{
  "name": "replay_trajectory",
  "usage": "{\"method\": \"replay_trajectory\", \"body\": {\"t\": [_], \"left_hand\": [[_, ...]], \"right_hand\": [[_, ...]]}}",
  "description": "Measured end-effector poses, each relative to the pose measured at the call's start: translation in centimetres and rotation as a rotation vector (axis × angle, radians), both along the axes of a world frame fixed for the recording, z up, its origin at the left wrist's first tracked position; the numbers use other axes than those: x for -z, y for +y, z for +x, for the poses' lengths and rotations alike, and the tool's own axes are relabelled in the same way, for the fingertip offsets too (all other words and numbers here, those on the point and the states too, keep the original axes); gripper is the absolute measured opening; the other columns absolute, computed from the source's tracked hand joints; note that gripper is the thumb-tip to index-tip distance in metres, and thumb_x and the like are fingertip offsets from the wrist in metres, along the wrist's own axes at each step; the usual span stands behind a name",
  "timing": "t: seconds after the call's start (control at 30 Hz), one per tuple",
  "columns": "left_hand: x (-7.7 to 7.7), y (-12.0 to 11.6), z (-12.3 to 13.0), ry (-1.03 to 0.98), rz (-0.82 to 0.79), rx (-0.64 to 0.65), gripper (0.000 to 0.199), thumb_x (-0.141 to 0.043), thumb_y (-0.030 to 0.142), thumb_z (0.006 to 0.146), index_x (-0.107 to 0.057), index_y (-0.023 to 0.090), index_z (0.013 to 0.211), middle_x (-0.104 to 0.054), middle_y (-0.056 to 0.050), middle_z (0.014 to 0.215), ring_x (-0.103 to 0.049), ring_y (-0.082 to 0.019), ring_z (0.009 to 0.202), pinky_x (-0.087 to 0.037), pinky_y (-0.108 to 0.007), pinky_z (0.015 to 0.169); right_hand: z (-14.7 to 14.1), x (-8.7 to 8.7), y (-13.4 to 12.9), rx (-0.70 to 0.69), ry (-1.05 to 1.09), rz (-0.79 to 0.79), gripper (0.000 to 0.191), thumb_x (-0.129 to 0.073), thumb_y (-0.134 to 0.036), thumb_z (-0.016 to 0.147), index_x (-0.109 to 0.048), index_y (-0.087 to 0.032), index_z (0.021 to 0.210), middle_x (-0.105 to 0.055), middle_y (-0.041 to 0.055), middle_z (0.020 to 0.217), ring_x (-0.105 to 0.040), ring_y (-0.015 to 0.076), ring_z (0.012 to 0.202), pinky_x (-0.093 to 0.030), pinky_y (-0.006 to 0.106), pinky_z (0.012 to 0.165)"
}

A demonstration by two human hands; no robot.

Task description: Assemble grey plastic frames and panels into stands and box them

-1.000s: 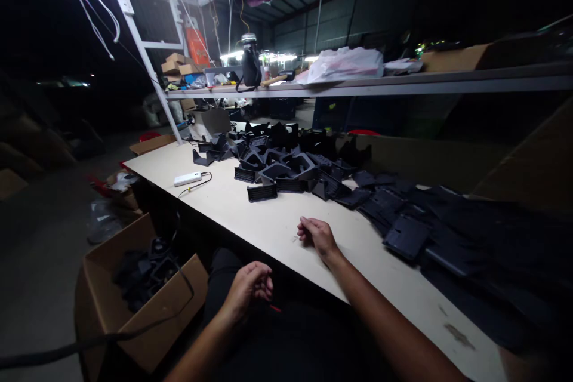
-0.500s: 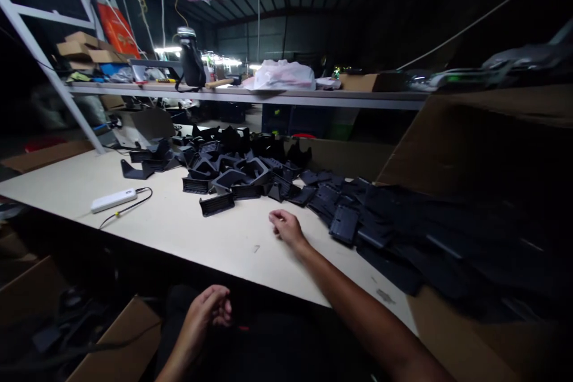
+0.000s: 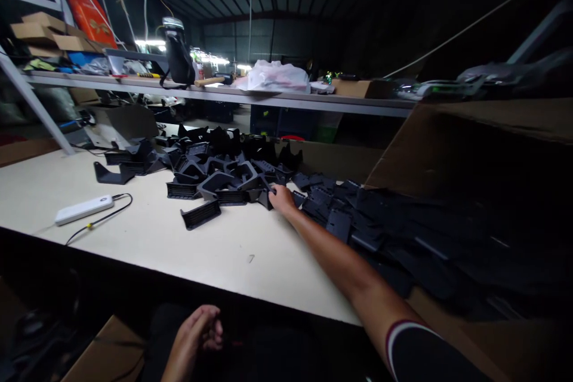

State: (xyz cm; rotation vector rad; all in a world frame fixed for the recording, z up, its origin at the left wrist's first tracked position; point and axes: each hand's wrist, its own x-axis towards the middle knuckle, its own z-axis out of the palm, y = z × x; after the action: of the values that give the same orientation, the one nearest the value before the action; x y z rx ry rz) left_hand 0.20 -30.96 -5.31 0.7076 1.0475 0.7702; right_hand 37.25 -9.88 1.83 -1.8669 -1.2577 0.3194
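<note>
My right hand (image 3: 282, 199) reaches to the right edge of a heap of black plastic brackets (image 3: 224, 179), its fingers closed on a black bracket (image 3: 265, 198). Flat black plates (image 3: 339, 224) lie in a spread just right of that hand. Down in front of the table edge, my left hand (image 3: 203, 328) hangs over my lap with its fingers curled; what they hold, if anything, is hidden. One ribbed black piece (image 3: 201, 215) rests apart at the front of the heap.
A white power bank (image 3: 85, 210) with a black cable lies on the pale table (image 3: 179, 259) at left. A shelf (image 3: 313, 101) crosses behind, bearing a bottle (image 3: 179, 54) and a white bag (image 3: 278, 76). Cardboard boxes stand at lower left and right.
My right hand has moved forward from over the bare table to the heap and closed on a bracket. My left hand stays low. The view has shifted a little to the right.
</note>
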Motion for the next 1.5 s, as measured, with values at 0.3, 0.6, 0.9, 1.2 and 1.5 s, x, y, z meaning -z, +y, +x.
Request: {"method": "replay_trajectory", "body": {"t": [0.3,0.6,0.9,1.2,1.5], "left_hand": [[0.6,1.3,-0.1,0.095,0.043,0.065,0.057,-0.089,0.065,0.061,-0.072,0.017,0.084,-0.071,-0.003,0.065,-0.064,-0.017,0.058,-0.049,-0.025,0.055],[-3.7,4.7,1.4,0.156,0.206,0.153,0.053,-0.084,0.065,0.07,-0.072,0.015,0.087,-0.075,-0.007,0.074,-0.067,-0.018,0.066,-0.052,-0.027,0.064],[-8.7,9.7,5.5,-0.317,0.24,0.073,0.062,-0.074,0.058,0.082,-0.07,0.011,0.123,-0.079,-0.018,0.11,-0.074,-0.033,0.104,-0.059,-0.044,0.091],[-10.0,9.0,2.6,-0.641,0.099,-0.116,0.042,-0.071,0.04,0.08,-0.071,0.01,0.108,-0.072,-0.009,0.088,-0.071,-0.021,0.078,-0.063,-0.037,0.081],[-7.7,4.0,-0.3,0.073,0.184,0.44,0.061,-0.061,0.069,0.091,-0.071,0.012,0.111,-0.075,-0.014,0.093,-0.071,-0.024,0.079,-0.056,-0.033,0.071]], "right_hand": [[-1.5,1.3,-0.5,0.043,0.28,0.169,0.028,-0.067,-0.035,0.102,-0.067,-0.017,0.123,-0.068,0.0095,0.126,-0.069,0.0237,0.108,-0.06,0.044,0.093],[0.3,-3.9,-3.5,0.087,0.803,0.388,0.017,-0.069,-0.032,0.097,-0.065,-0.016,0.103,-0.066,-0.003,0.077,-0.062,0.0107,0.059,-0.057,0.025,0.06],[-11.8,-1.4,-16.0,-0.412,1.053,0.075,0.032,-0.084,-0.039,0.076,-0.073,-0.017,0.096,-0.07,-0.0009,0.074,-0.062,0.0117,0.052,-0.055,0.025,0.054],[-6.9,-1.2,-14.5,-0.47,0.005,-0.112,0.049,-0.082,-0.032,0.084,-0.071,-0.02,0.13,-0.07,0.0108,0.132,-0.07,0.0182,0.088,-0.057,0.033,0.088],[2.4,0.5,-7.4,-0.031,-0.205,-0.24,0.025,-0.071,-0.015,0.083,-0.077,-0.015,0.107,-0.072,0.018,0.123,-0.061,0.0347,0.124,-0.042,0.047,0.112]]}}
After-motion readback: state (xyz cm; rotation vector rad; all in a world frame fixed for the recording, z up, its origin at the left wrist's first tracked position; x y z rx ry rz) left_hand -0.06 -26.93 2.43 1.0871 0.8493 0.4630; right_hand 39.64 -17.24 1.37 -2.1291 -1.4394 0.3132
